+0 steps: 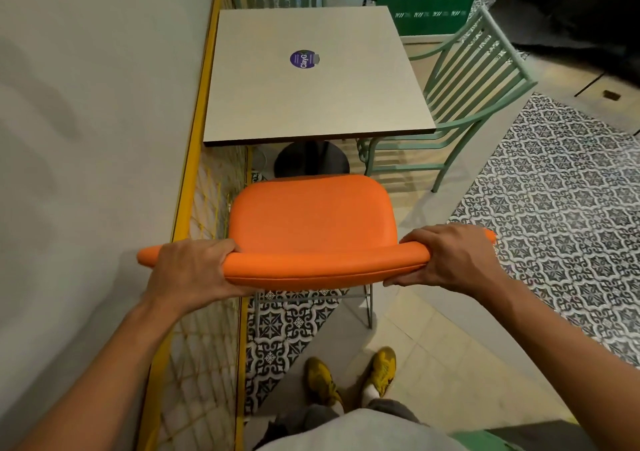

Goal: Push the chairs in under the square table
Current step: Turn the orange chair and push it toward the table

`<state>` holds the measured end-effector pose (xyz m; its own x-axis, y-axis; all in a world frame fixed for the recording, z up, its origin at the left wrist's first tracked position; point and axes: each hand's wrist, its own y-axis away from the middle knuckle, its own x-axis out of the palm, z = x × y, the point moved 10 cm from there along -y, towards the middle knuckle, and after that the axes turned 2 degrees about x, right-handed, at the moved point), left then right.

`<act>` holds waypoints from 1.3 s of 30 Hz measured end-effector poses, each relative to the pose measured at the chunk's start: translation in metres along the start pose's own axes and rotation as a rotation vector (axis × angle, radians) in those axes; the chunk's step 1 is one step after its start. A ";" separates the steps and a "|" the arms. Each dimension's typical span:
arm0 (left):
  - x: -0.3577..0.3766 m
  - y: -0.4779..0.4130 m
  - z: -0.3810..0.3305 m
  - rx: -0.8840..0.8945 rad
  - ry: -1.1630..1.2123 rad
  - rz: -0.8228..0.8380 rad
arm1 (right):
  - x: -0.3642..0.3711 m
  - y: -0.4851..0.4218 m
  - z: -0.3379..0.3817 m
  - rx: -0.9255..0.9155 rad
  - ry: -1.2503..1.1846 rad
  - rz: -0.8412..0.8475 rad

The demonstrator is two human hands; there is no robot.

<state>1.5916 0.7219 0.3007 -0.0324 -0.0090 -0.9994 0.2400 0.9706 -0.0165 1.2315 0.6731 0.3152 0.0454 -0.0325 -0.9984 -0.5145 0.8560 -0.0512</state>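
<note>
An orange padded chair (311,215) stands in front of me, its seat just short of the near edge of the square beige table (311,104). My left hand (194,267) grips the left end of the chair's curved backrest. On the right end of the backrest, my right hand (453,256) holds tight. A mint-green metal chair (474,80) sits at the table's right side, its seat partly under the tabletop. The table's black round base (311,159) shows under the near edge.
A yellow-framed mesh partition (197,187) and a pale wall run close along the left of table and chair. Patterned floor tiles (561,208) lie to the right. My feet in yellow shoes (349,378) stand behind the orange chair. A purple round sticker (300,59) is on the tabletop.
</note>
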 end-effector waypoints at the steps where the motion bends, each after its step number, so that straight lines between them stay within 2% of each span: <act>1: -0.001 -0.004 0.001 -0.005 -0.004 -0.010 | 0.001 -0.003 -0.003 -0.002 0.001 -0.012; 8: -0.008 -0.023 0.004 -0.017 -0.009 -0.085 | 0.005 -0.029 -0.018 0.004 0.032 -0.011; 15: 0.002 -0.035 0.012 -0.015 -0.069 -0.033 | 0.003 -0.035 -0.025 0.014 0.014 -0.036; 39: 0.002 -0.051 0.016 0.013 -0.075 -0.024 | 0.010 -0.046 -0.033 -0.003 -0.015 -0.064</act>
<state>1.5947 0.6683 0.2994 0.0346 -0.0505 -0.9981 0.2530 0.9666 -0.0402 1.2273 0.6165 0.3069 0.0907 -0.0790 -0.9927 -0.5126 0.8509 -0.1146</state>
